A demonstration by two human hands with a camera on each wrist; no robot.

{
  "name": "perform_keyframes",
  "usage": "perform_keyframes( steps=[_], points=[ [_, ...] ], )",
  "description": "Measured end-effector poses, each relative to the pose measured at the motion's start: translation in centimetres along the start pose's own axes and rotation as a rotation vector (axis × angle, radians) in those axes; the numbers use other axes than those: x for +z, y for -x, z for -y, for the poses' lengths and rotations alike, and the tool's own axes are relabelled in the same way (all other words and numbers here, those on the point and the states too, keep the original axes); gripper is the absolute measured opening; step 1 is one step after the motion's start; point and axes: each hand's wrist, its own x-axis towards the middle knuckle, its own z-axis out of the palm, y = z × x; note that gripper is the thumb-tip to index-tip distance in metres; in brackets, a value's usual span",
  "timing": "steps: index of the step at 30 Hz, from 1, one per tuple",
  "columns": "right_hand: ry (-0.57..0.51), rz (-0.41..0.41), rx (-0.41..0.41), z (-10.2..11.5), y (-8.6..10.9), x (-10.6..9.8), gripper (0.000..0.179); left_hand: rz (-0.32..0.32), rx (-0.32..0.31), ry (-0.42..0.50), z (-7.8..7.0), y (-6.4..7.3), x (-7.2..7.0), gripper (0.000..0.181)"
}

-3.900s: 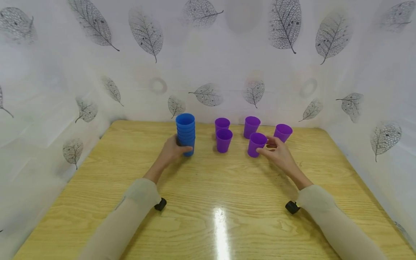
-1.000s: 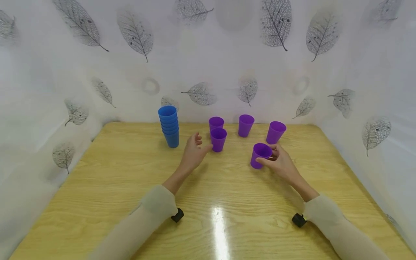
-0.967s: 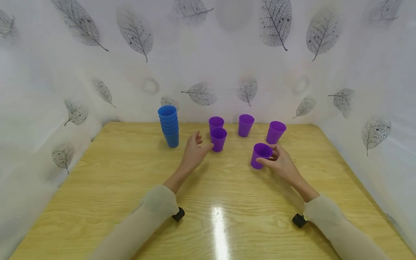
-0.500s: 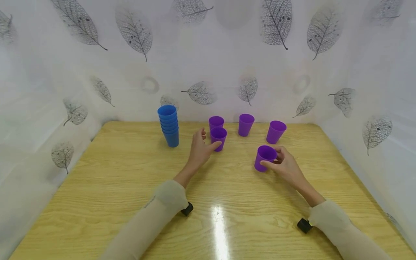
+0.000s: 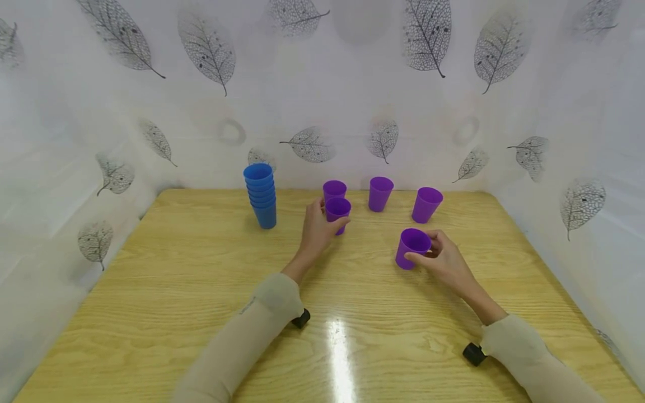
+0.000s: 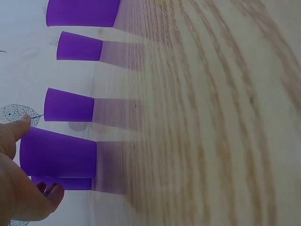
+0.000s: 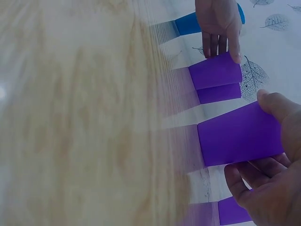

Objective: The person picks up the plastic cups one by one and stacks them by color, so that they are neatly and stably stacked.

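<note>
My right hand [image 5: 445,263] holds a purple cup [image 5: 407,258] near the front of the group, thumb on the near side and fingers behind. In the right wrist view this purple cup [image 6: 83,9] stays upright, its base at the tabletop. My left hand [image 5: 318,232] reaches around another purple cup [image 5: 337,208], its thumb across the front. Seen from the left wrist, the fingertips [image 6: 55,194] sit slightly apart from that cup's side. A third purple cup [image 5: 334,187] stands directly behind it, partly hidden.
Two more purple cups stand at the back, one in the middle [image 5: 380,195] and one at right [image 5: 426,206]. A stack of nested blue cups [image 5: 262,196] stands left of my left hand. A leaf-patterned white cloth [image 5: 302,84] encloses the wooden table [image 5: 201,268].
My left hand left the blue stack, now standing further left, and moved right to the front purple cup. My right hand drew its purple cup nearer and slightly right.
</note>
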Motion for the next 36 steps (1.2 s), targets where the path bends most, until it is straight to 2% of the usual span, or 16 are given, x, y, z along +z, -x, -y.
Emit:
perform_keyframes(
  steps=[5, 13, 18, 26, 32, 36],
  points=[
    [-0.001, 0.004, -0.002, 0.0, 0.0, 0.1, 0.051, 0.003, -0.027, -0.040, 0.2, 0.0, 0.2, 0.071],
    [0.017, 0.000, 0.001, 0.2, 0.1, 0.0, 0.053, 0.085, -0.055, -0.050, 0.1, 0.2, -0.6, 0.067],
    [0.028, 0.000, 0.014, 0.2, 0.1, 0.0, 0.053, 0.140, -0.052, -0.072, 0.3, 0.4, -1.4, 0.065],
    [0.036, -0.006, 0.024, 0.2, 0.0, -0.1, 0.054, 0.259, 0.025, -0.123, 0.9, 0.3, -3.3, 0.055],
    [0.031, -0.001, 0.034, 0.4, 0.1, 0.0, 0.055, 0.299, 0.008, -0.163, 1.1, 0.8, -4.5, 0.059],
    [0.002, -0.015, 0.009, 0.8, 0.0, -0.2, 0.055, 0.317, 0.017, -0.182, 1.3, 1.5, -5.6, 0.061]
  ],
)
